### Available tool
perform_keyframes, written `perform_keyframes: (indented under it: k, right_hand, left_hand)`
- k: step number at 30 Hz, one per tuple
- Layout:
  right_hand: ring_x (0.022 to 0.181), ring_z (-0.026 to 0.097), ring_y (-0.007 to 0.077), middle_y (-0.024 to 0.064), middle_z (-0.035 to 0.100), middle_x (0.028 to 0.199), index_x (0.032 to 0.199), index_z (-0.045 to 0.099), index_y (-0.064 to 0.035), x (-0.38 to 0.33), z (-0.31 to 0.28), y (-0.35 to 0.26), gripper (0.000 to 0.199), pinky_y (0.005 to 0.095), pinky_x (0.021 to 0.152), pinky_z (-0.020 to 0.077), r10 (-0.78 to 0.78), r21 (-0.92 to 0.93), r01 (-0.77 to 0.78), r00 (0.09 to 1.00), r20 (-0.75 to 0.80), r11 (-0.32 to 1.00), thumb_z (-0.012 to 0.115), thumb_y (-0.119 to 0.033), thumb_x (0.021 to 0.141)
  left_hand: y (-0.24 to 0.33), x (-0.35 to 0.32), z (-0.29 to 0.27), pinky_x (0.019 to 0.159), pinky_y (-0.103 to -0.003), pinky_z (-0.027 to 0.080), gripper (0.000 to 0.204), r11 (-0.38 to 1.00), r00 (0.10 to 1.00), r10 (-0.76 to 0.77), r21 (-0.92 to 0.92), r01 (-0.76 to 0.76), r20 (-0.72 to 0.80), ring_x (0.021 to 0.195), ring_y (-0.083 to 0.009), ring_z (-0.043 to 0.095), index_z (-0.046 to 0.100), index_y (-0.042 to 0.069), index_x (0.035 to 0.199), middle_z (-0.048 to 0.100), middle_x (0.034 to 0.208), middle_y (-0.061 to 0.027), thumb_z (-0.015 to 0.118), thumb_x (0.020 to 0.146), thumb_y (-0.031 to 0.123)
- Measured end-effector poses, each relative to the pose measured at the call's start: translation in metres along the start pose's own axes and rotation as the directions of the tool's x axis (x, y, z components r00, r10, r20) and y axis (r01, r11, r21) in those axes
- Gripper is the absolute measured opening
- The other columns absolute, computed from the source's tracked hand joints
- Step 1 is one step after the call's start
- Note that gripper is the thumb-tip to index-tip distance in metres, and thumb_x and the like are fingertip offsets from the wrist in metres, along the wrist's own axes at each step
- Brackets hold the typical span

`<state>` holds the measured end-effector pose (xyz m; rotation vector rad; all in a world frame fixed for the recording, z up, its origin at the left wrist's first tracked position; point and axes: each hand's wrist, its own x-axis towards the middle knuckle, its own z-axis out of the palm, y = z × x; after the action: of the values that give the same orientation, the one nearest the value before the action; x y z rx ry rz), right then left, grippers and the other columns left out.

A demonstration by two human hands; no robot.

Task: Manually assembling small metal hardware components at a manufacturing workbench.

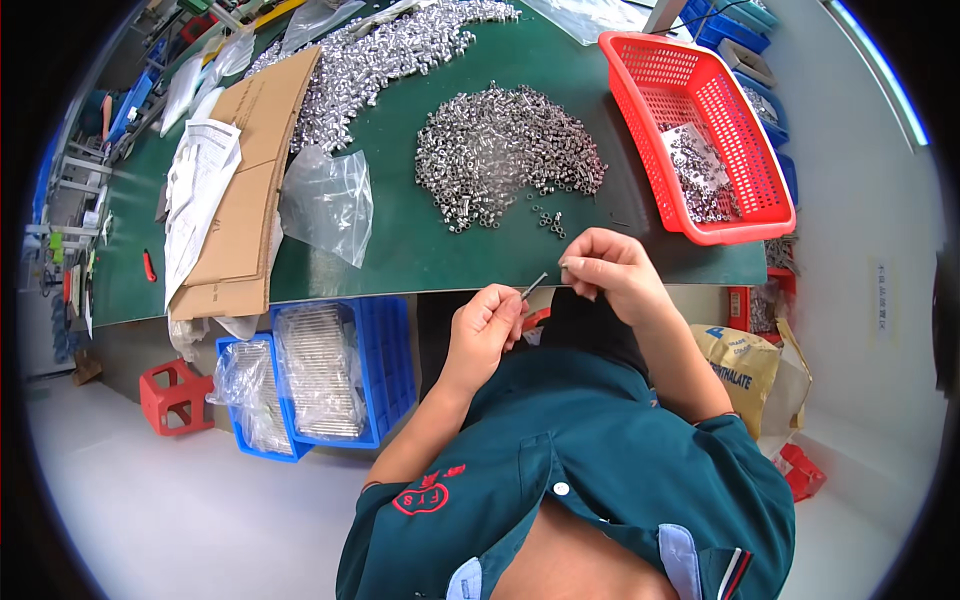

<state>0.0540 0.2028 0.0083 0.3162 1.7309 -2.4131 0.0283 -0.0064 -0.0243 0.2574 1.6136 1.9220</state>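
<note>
Over the near edge of the green table (pixel 400 240), my left hand (pixel 482 335) is closed in a pinch around a thin dark metal rod (pixel 536 284). The rod's free end points up and to the right. My right hand (pixel 618 278) is just beside that tip, thumb and forefinger pressed together on a tiny metal piece (pixel 564 268), too small to make out well. Ahead of both hands lies a heap of small metal rings (pixel 500 160). A few loose rings (pixel 550 222) lie between the heap and my right hand.
A red plastic basket (pixel 650 130) holding small metal parts stands at the right. Shiny metal pieces (pixel 370 60) spread across the far left. Cardboard (pixel 245 190), papers (pixel 205 165) and a clear bag (pixel 328 200) lie left. Below are blue crates (pixel 385 370) and a red stool (pixel 175 397).
</note>
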Motion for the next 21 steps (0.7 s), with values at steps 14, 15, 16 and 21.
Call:
perform_keyframes:
  k: [14, 15, 16, 21]
  right_hand:
    - [0.055, 0.053, 0.0075, 0.004, 0.06, 0.069, 0.082, 0.058, -0.0035, -0.004, 0.005, 0.002, 0.005, 0.0201, 0.047, 0.0391, 0.235, 0.108, -0.248, 0.965, 0.119, 0.963, 0.06, -0.008, 0.083]
    - [0.056, 0.053, 0.0074, 0.0038, 0.06, 0.069, 0.082, 0.058, -0.0032, -0.004, 0.006, 0.001, 0.005, 0.0196, 0.047, 0.0395, 0.23, 0.059, -0.237, 0.967, 0.111, 0.97, 0.06, -0.008, 0.083]
    - [0.056, 0.053, 0.0072, 0.0036, 0.06, 0.069, 0.082, 0.058, -0.003, -0.005, 0.007, -0.001, 0.005, 0.0191, 0.047, 0.0398, 0.223, 0.009, -0.225, 0.969, 0.103, 0.974, 0.06, -0.008, 0.083]
    - [0.06, 0.054, 0.0056, 0.0026, 0.061, 0.073, 0.085, 0.06, -0.0018, -0.01, 0.023, -0.002, 0.009, 0.0187, 0.051, 0.0433, 0.103, 0.011, -0.103, 0.994, 0.048, 0.995, 0.062, -0.01, 0.085]
  left_hand:
    - [0.006, -0.005, 0.0, 0.048, -0.021, 0.037, 0.017, 0.769, 0.914, 0.404, 0.53, -0.357, 0.03, 0.054, -0.0058, 0.047, 0.058, 0.001, 0.084, 0.053, 0.062, -0.0006, 0.054, 0.093, 0.014]
    - [0.007, -0.005, 0.0, 0.048, -0.021, 0.037, 0.017, 0.77, 0.915, 0.403, 0.53, -0.356, 0.029, 0.054, -0.0058, 0.047, 0.058, 0.001, 0.084, 0.053, 0.062, -0.0006, 0.054, 0.093, 0.014]
    - [0.007, -0.004, 0.0, 0.048, -0.021, 0.037, 0.016, 0.748, 0.903, 0.427, 0.545, -0.38, 0.044, 0.054, -0.0059, 0.048, 0.059, 0.0, 0.084, 0.052, 0.062, -0.0007, 0.055, 0.092, 0.014]
    - [0.009, -0.005, -0.002, 0.048, -0.02, 0.037, 0.017, 0.872, 0.955, 0.295, 0.404, -0.275, 0.013, 0.053, -0.0057, 0.047, 0.059, 0.001, 0.085, 0.053, 0.062, -0.0005, 0.055, 0.093, 0.015]
